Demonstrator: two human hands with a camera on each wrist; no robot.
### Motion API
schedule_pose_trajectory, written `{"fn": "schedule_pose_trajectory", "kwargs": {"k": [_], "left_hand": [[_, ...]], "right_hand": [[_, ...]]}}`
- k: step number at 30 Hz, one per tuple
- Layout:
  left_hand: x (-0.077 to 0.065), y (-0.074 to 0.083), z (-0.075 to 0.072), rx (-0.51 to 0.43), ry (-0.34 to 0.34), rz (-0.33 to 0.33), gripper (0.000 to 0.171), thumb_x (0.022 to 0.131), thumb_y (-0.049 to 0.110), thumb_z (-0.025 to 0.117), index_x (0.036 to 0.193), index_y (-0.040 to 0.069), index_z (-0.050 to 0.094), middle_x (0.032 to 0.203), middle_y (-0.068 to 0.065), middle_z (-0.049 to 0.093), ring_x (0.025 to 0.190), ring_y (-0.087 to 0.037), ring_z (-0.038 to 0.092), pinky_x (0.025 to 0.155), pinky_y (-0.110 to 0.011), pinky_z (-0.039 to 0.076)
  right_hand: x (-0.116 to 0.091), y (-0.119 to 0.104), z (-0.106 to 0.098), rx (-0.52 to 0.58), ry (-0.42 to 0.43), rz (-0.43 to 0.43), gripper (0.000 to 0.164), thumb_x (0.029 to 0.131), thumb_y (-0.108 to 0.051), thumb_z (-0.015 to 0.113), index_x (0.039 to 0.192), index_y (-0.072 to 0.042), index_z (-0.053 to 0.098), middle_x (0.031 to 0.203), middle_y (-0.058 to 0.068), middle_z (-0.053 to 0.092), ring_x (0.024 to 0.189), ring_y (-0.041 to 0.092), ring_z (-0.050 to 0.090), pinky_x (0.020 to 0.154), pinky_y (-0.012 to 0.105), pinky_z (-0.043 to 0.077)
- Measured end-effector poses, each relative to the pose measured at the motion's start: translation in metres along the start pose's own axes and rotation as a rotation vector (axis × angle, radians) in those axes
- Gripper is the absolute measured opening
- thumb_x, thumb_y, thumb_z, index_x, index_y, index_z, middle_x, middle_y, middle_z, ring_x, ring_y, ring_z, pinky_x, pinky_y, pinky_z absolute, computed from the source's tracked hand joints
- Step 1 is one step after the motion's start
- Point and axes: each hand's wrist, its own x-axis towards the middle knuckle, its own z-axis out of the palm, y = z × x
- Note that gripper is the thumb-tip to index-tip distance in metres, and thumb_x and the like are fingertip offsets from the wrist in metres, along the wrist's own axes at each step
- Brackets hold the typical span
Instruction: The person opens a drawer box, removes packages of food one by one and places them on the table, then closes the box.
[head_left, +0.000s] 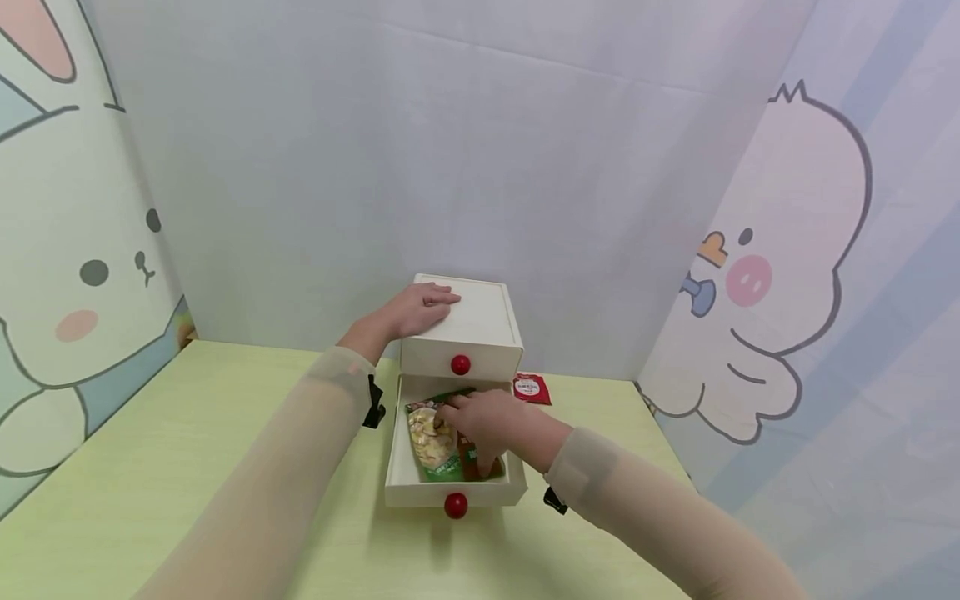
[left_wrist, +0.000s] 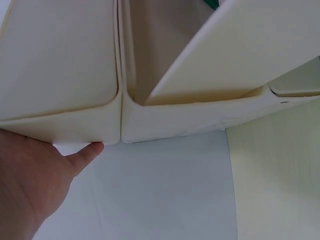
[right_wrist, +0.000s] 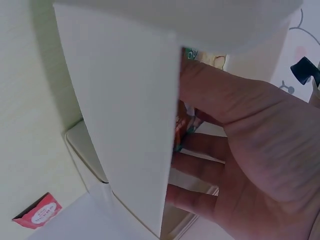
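My left hand (head_left: 420, 310) rests on the top of a small white two-drawer cabinet (head_left: 483, 312), thumb along its side in the left wrist view. The lower drawer (head_left: 420, 497) is pulled out toward me. Inside it lies a green snack packet (head_left: 432, 442) with a picture of yellowish pieces, beside a reddish-brown packet (head_left: 468, 458). My right hand (head_left: 495, 421) reaches down into this drawer, thumb and fingers around the brown packet (right_wrist: 183, 122). The drawer's side wall (right_wrist: 125, 115) hides the fingertips in the right wrist view.
A small red packet (head_left: 532, 388) lies on the pale yellow table (head_left: 247, 442), right of the cabinet. The upper drawer, with its red knob (head_left: 461, 364), is closed. A second red knob (head_left: 455, 505) sticks out from the lower drawer's front. A grey curtain (head_left: 450, 167) hangs behind.
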Motion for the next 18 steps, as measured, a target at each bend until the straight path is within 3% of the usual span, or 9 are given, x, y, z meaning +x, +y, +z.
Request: {"fn": "schedule_pose_trajectory", "kwargs": {"k": [5, 8, 15, 18], "left_hand": [[0.0004, 0.0011, -0.0002, 0.000, 0.002, 0.001, 0.053, 0.114, 0.033, 0.042, 0.163, 0.019, 0.056, 0.179, -0.010, 0.038, 0.171, -0.036, 0.022, 0.138, -0.059, 0.020], [-0.0001, 0.0018, -0.0007, 0.000, 0.001, -0.002, 0.052, 0.114, 0.033, 0.043, 0.162, 0.019, 0.057, 0.179, -0.009, 0.038, 0.171, -0.036, 0.022, 0.138, -0.059, 0.020], [-0.0027, 0.0020, -0.0017, 0.000, 0.001, -0.003, 0.052, 0.114, 0.034, 0.043, 0.162, 0.019, 0.057, 0.179, -0.009, 0.038, 0.171, -0.036, 0.022, 0.138, -0.060, 0.020], [-0.0020, 0.0001, -0.0022, 0.008, 0.001, 0.008, 0.053, 0.114, 0.033, 0.042, 0.162, 0.019, 0.056, 0.179, -0.010, 0.038, 0.171, -0.037, 0.022, 0.138, -0.060, 0.019]], "right_hand": [[-0.0047, -0.0006, 0.0047, -0.009, -0.003, -0.002, 0.113, 0.072, -0.045, 0.102, 0.166, -0.032, 0.042, 0.173, -0.002, 0.047, 0.154, 0.024, 0.052, 0.121, 0.046, 0.053], [-0.0061, 0.0000, 0.0061, -0.013, 0.012, -0.006, 0.111, 0.072, -0.044, 0.103, 0.165, -0.032, 0.043, 0.172, -0.002, 0.048, 0.151, 0.024, 0.054, 0.121, 0.046, 0.053], [-0.0070, -0.0015, 0.0073, -0.004, 0.022, -0.010, 0.100, 0.081, -0.038, 0.099, 0.165, -0.029, 0.046, 0.169, -0.001, 0.052, 0.116, 0.019, 0.065, 0.112, 0.038, 0.059], [-0.0078, 0.0006, 0.0076, 0.079, 0.030, -0.023, 0.084, 0.088, -0.033, 0.095, 0.157, -0.021, 0.049, 0.150, 0.000, 0.066, 0.099, 0.016, 0.067, 0.103, 0.032, 0.062]]}}
